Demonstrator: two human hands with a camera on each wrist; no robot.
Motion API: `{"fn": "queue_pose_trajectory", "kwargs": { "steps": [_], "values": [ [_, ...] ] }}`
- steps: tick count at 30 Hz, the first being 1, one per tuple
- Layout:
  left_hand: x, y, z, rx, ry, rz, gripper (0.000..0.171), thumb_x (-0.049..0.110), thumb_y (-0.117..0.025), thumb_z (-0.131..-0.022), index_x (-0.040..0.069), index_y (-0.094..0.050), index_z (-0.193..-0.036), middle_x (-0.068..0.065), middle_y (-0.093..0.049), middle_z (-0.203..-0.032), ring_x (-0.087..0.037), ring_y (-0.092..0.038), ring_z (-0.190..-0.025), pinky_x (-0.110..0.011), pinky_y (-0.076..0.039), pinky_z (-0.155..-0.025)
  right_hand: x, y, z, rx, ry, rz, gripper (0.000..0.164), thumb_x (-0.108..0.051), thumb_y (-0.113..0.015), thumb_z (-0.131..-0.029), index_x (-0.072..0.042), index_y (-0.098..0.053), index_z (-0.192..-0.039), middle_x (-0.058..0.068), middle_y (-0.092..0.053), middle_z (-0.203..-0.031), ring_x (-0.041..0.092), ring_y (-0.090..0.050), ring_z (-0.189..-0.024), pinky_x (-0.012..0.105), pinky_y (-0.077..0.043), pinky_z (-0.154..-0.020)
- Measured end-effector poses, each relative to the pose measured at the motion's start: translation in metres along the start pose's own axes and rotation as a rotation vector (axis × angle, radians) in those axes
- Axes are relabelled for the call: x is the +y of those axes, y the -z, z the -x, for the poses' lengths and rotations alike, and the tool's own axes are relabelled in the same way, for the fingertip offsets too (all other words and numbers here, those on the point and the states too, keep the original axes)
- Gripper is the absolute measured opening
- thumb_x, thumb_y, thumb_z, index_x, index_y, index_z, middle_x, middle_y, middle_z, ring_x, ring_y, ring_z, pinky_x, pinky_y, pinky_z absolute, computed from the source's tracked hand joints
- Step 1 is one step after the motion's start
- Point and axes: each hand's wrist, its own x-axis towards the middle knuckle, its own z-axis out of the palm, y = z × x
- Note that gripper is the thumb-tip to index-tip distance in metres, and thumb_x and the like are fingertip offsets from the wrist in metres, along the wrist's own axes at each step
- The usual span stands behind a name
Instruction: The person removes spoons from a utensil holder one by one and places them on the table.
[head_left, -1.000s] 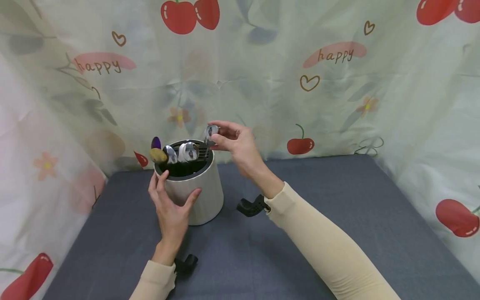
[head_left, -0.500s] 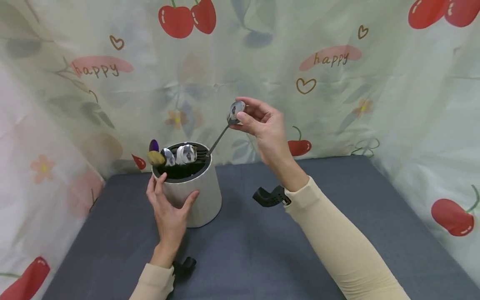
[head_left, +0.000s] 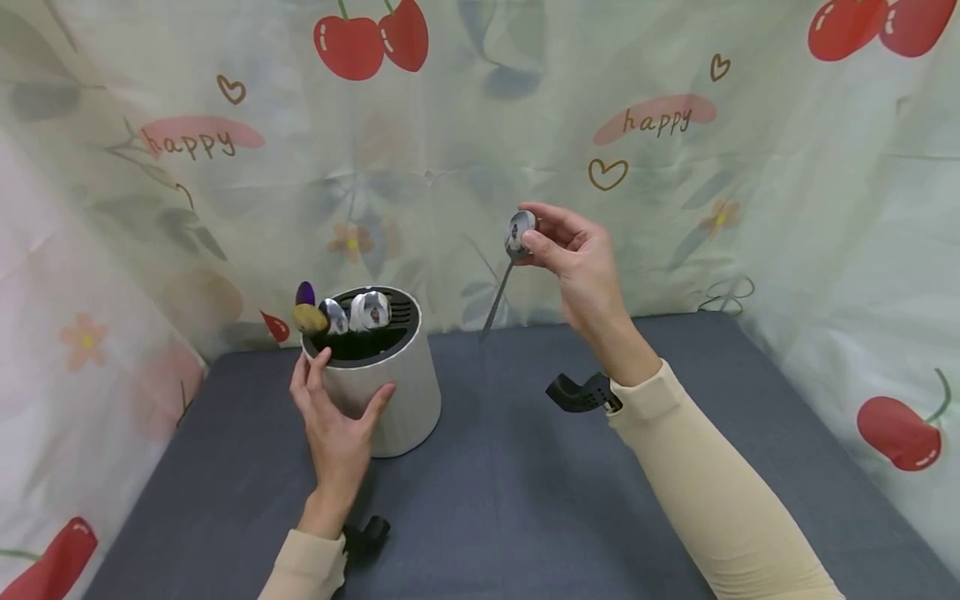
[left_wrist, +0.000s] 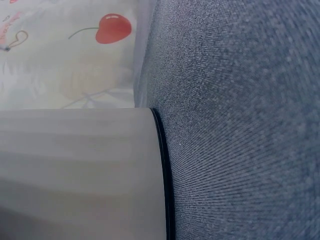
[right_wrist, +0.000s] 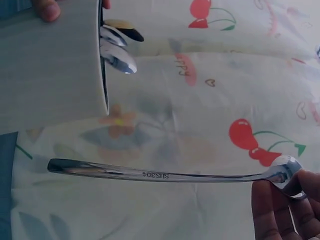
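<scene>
My right hand (head_left: 588, 271) pinches a metal spoon (head_left: 497, 300) by its bowl, with the handle slanting down to the left in the air. In the right wrist view the spoon's long handle (right_wrist: 150, 175) shows whole, stamped with small letters. A white cylindrical utensil holder (head_left: 405, 400) with a dark slotted top stands on the table. My left hand (head_left: 337, 437) grips its near left side, thumb on the front and a fingertip at the rim. Several spoons (head_left: 371, 310) stick up from it, silver, one gold (head_left: 309, 317) and one purple (head_left: 305, 293).
Dark grey-blue cloth covers the table (head_left: 480, 500). A printed curtain (head_left: 480, 125) with cherries hangs behind and at both sides. In the left wrist view the holder's ribbed wall (left_wrist: 80, 170) meets the cloth.
My right hand has drawn the spoon up out of the holder and carried it to the right, so its handle is now free of the rim. The left hand stays on the holder.
</scene>
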Motion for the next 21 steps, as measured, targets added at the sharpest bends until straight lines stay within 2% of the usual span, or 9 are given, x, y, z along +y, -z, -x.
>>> {"fn": "queue_pose_trajectory", "kwargs": {
  "steps": [5,15,21],
  "values": [
    [-0.001,-0.001,0.000,0.005,-0.012,0.005,0.096,0.018,-0.092,-0.081,0.028,-0.034,-0.157,-0.012,-0.019,-0.167,-0.041,-0.029,-0.150,-0.072,-0.027,-0.115,0.003,0.010,0.007,-0.003,-0.030,0.062,0.034,0.007,-0.067,-0.097,0.010,-0.066,-0.131,0.009,-0.068,-0.100,0.022,-0.067,-0.090,0.034,-0.061,-0.077],
    [-0.002,0.000,-0.001,0.005,-0.006,0.015,0.096,0.018,-0.092,-0.081,0.029,-0.035,-0.157,-0.011,-0.019,-0.167,-0.040,-0.029,-0.150,-0.072,-0.027,-0.115,0.008,0.023,0.014,-0.034,-0.100,0.150,0.037,0.002,-0.068,-0.099,0.010,-0.063,-0.135,0.006,-0.060,-0.095,0.022,-0.065,-0.092,0.037,-0.062,-0.077],
    [-0.003,0.000,0.001,0.000,-0.001,0.014,0.096,0.018,-0.092,-0.081,0.029,-0.034,-0.157,-0.011,-0.019,-0.167,-0.040,-0.029,-0.150,-0.072,-0.027,-0.114,0.011,0.030,0.020,-0.040,-0.160,0.200,0.038,0.002,-0.069,-0.098,0.007,-0.064,-0.135,0.004,-0.061,-0.093,0.016,-0.055,-0.072,0.035,-0.062,-0.076]
  ]
}}
